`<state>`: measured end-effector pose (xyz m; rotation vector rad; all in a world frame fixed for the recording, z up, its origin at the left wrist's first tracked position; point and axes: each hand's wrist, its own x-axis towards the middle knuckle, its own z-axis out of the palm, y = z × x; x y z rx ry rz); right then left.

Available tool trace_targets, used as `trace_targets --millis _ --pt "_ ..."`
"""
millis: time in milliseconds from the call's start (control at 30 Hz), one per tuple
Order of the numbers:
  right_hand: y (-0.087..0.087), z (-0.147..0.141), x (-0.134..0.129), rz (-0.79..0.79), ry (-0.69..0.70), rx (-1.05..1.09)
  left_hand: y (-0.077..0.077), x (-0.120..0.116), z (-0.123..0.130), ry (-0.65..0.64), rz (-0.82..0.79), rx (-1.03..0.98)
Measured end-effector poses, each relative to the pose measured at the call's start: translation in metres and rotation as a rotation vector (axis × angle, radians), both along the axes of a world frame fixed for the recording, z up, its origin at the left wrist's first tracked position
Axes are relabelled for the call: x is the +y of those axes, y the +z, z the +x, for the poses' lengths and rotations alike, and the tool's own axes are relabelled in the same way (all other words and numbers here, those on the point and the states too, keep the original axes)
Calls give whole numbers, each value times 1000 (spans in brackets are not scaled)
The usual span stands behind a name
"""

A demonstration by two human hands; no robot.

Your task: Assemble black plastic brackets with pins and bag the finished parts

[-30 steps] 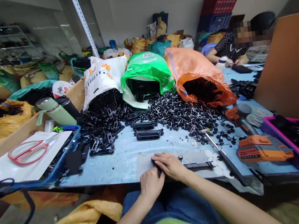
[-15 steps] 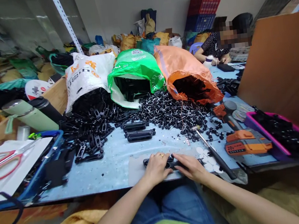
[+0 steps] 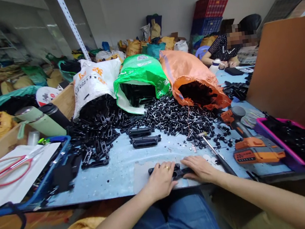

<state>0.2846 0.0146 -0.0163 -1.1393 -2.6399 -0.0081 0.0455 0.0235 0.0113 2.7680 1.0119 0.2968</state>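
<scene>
Fingers of the left hand (image 3: pixel 162 177) curl over a long black plastic piece (image 3: pixel 177 166), thumb on the near side, so I read them as closed around it; a ring shows on one finger. Those of the right hand (image 3: pixel 201 167) close on a slim dark strip (image 3: pixel 187 170), thumb below and fingertips above. From my head view I cannot tell whether strip and piece are joined. Both lie low over a thin grey mat (image 3: pixel 140 173) at the near edge of the light blue table (image 3: pixel 118 177).

Beyond the hands I see two long black bars (image 3: pixel 146 141), one behind the other and set apart from the loose parts. By my reading, the piece in hand is not at their stage, though its fine detail is hidden. Much lies unassembled: a heap of black slotted links (image 3: pixel 98 133) on the left, and a pile of black-headed metal pins (image 3: pixel 180 120) spread before a bright green sack (image 3: pixel 143 66) and an orange woven sack (image 3: pixel 185 66).

Just right of the right hand rests a black-handled hammer (image 3: pixel 222 163), with an orange and black cordless power tool (image 3: pixel 258 150) farther right; neither is held.
</scene>
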Motion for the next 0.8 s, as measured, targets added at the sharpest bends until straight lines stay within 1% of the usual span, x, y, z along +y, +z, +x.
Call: trace_targets --millis 67,100,133,167,233,300,333,367,400,433,467,500,533,567,600,633,700,767,800 --pt "7 -3 -2 62 -105 -24 2 3 -12 -20 50 48" --pt "13 -6 -2 77 -129 -16 4 4 -18 -4 55 58" --pt "22 -10 -2 75 -122 8 8 6 -24 21 48 46" --pt "33 -14 -3 54 -85 53 14 5 -30 49 30 2" --pt "60 -29 -9 -58 53 225 32 -2 -38 73 -37 -194" --pt "82 -51 -18 -241 211 474 52 -18 -41 18 -147 -476" --pt "88 -65 -23 -334 260 613 60 -27 -39 -11 -199 -614" --pt "90 -81 -28 -396 272 760 66 -36 -37 -22 -214 -758" --pt "87 -98 -31 -420 248 902 68 -43 -33 -9 -198 -897" --pt "79 -115 -31 -401 197 1033 68 -47 -29 21 -157 -1011" --pt "70 -131 -28 -340 131 1156 64 -49 -26 56 -97 -1098" --pt "59 -144 -21 -266 67 1241 59 -47 -25 75 -29 -1142" --pt "48 -153 -11 -207 26 1279 52 -43 -25 72 43 -1138" --pt "39 -158 4 -173 0 1249 44 -35 -26 64 115 -1082" --pt "31 -157 21 -155 -15 1163 35 -25 -30 59 188 -990" --pt "25 -153 41 -155 -25 1010 26 -14 -35 67 256 -872" --pt "16 -136 84 -56 -69 673 11 11 -46 144 334 -594" --pt "9 -116 122 0 -75 420 -1 32 -56 228 320 -347" --pt "5 -109 137 9 -68 332 -5 40 -60 229 295 -252"
